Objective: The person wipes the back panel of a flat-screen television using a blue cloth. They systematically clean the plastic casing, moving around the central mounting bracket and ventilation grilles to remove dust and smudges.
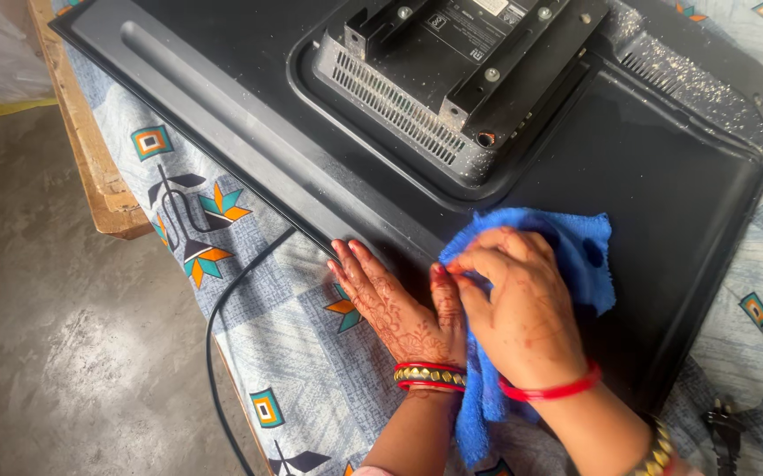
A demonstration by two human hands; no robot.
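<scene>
left hand (394, 304) flat on television back (663, 203) edge | right hand (518, 304) pressing blue cloth (575, 256) | mount bracket (461, 53) at 12 o'clock

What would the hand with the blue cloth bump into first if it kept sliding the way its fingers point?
The right hand on the blue cloth points up-left, so it would probably first meet the raised vented hump on the television back, though its height is unclear.

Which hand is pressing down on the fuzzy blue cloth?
The right hand presses the blue cloth on the black plastic television back. The left hand lies bare and flat at the television's edge.
</scene>
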